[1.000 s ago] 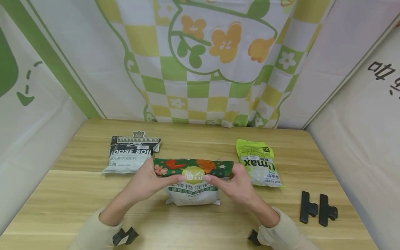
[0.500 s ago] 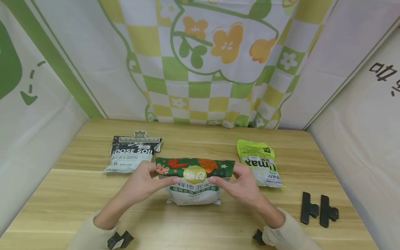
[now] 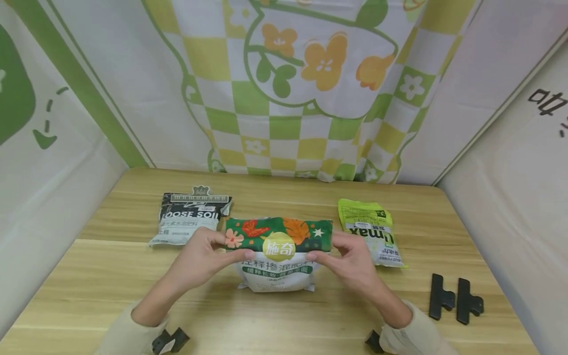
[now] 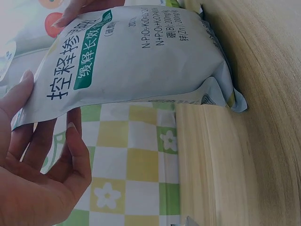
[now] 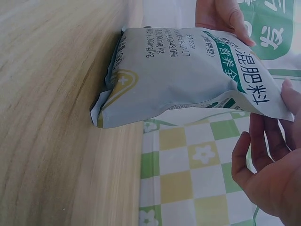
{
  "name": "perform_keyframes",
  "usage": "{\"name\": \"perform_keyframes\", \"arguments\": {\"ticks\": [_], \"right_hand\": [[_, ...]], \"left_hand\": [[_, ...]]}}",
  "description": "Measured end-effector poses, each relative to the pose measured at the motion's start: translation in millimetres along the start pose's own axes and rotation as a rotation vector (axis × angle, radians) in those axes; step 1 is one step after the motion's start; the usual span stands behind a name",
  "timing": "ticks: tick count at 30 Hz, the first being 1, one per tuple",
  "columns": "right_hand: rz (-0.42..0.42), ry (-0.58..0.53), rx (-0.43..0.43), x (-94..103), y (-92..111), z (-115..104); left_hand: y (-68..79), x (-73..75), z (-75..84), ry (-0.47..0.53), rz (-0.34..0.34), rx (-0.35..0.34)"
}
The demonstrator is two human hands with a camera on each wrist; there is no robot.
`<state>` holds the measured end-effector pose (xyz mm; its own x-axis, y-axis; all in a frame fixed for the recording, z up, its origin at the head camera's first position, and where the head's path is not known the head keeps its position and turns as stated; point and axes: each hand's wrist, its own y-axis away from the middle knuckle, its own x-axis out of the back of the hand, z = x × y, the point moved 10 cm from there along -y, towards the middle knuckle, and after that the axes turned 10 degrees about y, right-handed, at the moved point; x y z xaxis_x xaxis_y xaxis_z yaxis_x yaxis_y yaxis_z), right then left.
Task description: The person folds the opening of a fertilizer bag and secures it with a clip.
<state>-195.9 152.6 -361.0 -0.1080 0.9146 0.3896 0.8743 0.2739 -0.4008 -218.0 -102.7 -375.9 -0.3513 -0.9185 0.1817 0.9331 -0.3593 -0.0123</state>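
White bag [image 3: 277, 281] standing between left hand [image 3: 193, 259] and right hand [image 3: 355, 259]

Beyond the left hand, a black-and-grey LOOSE SOIL bag [image 3: 184, 227] is lying flat, a pale keyboard-patterned clip [image 3: 199, 198] gripping its far edge. The hand is covering that bag's near right corner in the head view. Beyond the right hand, a lime-and-white Umax bag [image 3: 370, 234] is lying with its lettering upside down to the wearer, and the right fingers are hiding a bit of its left edge. Farther right, two black clips [image 3: 442, 297] are lying side by side, well apart from the hands.

Both hands are grasping the white bag by opposite sides of its upper part, thumbs pressing the front and fingers bending behind it. In the left wrist view, the left fingers are curving loosely behind the bag. The bag is standing near the middle of the table [image 3: 266, 328], its bottom meeting the wood and its flowered green band [image 3: 284, 236] facing the wearer.

The light wood tabletop is showing streaky grain. Behind it, a green, yellow and white checked curtain [image 3: 270, 123] is hanging, while pale printed panels [image 3: 84, 148] are flanking both sides. Beige sleeves [image 3: 133, 333] are covering the forearms.
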Motion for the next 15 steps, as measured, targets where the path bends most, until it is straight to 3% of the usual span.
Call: {"name": "perform_keyframes", "arguments": {"ticks": [6, 15], "right_hand": [[0.026, 0.023, -0.103, 4.1, 5, 11], [-0.003, -0.001, -0.183, 1.1, 4, 13]], "left_hand": [[-0.2, 0.7, -1.2, -0.006, 0.003, 0.001], [-1.2, 3.0, -4.1, -0.03, 0.028, 0.044]]}}
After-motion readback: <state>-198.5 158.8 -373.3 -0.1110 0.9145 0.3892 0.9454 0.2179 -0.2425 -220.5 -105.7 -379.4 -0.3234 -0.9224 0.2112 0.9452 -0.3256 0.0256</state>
